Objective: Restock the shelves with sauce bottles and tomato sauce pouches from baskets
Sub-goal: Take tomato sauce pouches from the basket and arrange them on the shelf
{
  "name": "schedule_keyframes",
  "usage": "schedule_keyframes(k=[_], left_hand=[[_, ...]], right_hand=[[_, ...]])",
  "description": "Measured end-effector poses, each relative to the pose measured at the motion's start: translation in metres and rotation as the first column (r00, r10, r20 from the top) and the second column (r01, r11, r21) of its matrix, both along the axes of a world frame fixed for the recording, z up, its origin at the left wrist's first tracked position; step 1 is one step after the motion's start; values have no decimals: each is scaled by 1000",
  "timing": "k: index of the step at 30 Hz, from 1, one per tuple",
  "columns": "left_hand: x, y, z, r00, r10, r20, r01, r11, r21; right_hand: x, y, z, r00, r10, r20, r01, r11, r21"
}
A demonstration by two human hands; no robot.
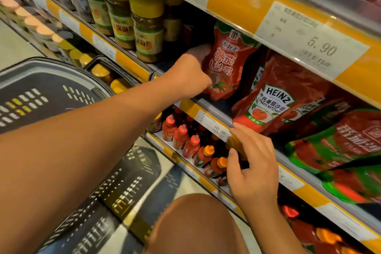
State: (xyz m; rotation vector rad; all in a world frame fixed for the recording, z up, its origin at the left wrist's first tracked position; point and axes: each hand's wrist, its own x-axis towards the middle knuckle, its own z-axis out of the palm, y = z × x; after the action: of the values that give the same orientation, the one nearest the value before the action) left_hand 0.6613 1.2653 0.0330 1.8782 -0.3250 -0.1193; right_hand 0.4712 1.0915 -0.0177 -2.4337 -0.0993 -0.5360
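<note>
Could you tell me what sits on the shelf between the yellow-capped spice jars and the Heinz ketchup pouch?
In the head view, a red tomato sauce pouch stands between the spice jars and the Heinz pouch, gripped by the left hand.

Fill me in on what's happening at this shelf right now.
A person is restocking tomato sauce. The left hand grips a red tomato sauce pouch and holds it upright on the middle shelf, beside the yellow-capped spice jars. A Heinz ketchup pouch already stands on the pouch's other side. The right hand rests with loose fingers on the yellow shelf edge by the 10.90 price tag, holding nothing. A dark basket sits at the left, below the arm.
</note>
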Motion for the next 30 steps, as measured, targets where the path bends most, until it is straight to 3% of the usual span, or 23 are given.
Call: schedule_keyframes(k=[5,9,13,19,26,30], left_hand=[[0,2,-19,992,36,122,-46,995,84],[14,-4,-21,990,50,132,-61,995,84],[32,-9,-20,976,71,206,-111,976,189],[62,-21,-24,953,70,294,-130,973,190],[89,-44,-30,953,39,302,-94,981,168],[100,-51,-35,964,45,261,-109,965,238]], right_hand=[[0,2,0,999,-20,31,20,1000,-9],[2,5,-5,996,-57,73,59,998,-29],[3,5,-5,996,-64,54,68,996,-66],[2,5,-5,996,-44,81,48,998,-47],[2,5,-5,996,-16,92,21,998,-60],[1,4,-4,996,1,88,5,998,-63]])
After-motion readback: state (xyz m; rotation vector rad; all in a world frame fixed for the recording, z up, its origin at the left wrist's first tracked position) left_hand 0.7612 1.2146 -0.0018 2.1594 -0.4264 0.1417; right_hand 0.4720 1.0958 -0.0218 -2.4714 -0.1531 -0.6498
